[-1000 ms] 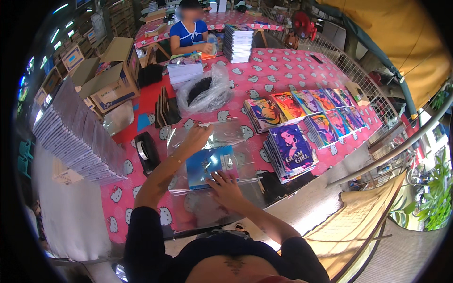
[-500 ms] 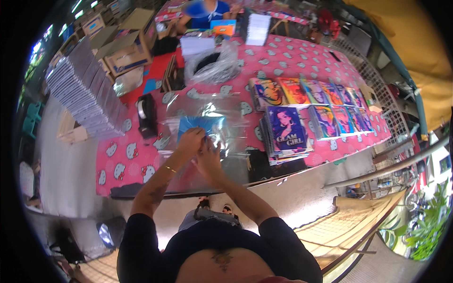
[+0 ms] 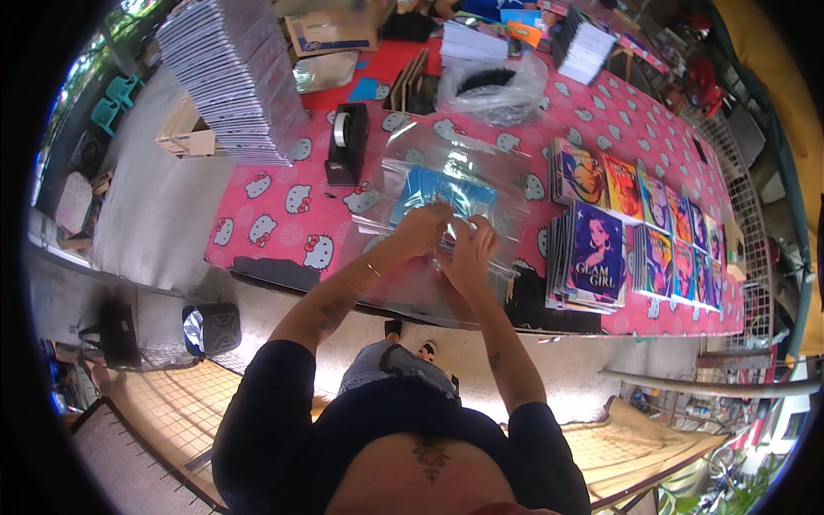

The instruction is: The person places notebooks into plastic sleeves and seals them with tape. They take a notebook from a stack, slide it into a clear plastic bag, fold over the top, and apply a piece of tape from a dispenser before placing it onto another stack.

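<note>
Both of my hands meet over a pile of clear plastic bags (image 3: 442, 148) near the table's front edge. A flat blue booklet or sheet (image 3: 427, 184) lies among the plastic; I cannot tell whether it is inside a bag. My left hand (image 3: 425, 230), with a thin gold bracelet on its wrist, is at the blue piece's near edge, fingers bent and pressed together. Close beside it, my right hand (image 3: 470, 249) has its fingers curled inward. What the fingertips pinch is hidden by the hands and the plastic's glare.
A black tape dispenser (image 3: 347, 144) stands left of the plastic, near a tall stack of wrapped books (image 3: 236, 81). Colourful spiral notebooks (image 3: 594, 253) lie in piles at right. Farther back are a plastic bag (image 3: 493, 86) with something black inside and a cardboard box (image 3: 333, 33).
The view has turned, so the table appears shifted right and the far person is mostly cut off. My hands remain close together at the blue piece's near edge.
</note>
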Available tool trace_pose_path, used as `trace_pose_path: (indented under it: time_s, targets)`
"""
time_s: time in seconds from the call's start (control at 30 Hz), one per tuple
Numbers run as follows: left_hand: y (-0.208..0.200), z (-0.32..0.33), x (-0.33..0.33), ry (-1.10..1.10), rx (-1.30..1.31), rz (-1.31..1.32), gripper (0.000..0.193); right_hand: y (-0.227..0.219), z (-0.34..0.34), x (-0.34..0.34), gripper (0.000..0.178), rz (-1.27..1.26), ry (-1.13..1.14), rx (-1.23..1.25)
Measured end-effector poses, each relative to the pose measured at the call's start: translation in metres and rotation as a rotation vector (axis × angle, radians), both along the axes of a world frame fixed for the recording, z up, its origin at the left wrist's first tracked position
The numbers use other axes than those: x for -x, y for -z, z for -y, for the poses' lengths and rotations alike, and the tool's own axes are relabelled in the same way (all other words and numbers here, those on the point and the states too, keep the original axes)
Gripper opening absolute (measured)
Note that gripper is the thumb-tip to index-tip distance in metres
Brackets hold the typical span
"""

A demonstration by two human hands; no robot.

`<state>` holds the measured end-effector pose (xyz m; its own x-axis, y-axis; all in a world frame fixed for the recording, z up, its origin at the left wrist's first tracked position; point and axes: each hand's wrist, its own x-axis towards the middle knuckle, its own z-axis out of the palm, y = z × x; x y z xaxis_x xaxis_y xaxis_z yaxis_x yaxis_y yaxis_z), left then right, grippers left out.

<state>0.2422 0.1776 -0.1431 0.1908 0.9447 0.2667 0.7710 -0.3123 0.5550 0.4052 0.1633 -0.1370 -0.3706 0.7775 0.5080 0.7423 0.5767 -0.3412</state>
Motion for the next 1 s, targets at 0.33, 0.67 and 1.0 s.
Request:
trace_pose_path:
  time_s: [0.33,0.67,1.0]
  targets:
    - [0.018,0.044,0.085,-0.416,-0.09,-0.513,0.038,0.016,-0.019,-0.009,0.063,0.548,-0.13,-0.071]
    - [0.0,-0.006,0.227,-0.722,0.336,1.152,0.03,0.01,-0.019,-0.013,0.061,0.543,-0.145,-0.013]
    - [0.025,0.028,0.221,-0.894,0.069,0.193,0.027,0.008,-0.025,-0.021,0.053,0.444,-0.191,-0.047]
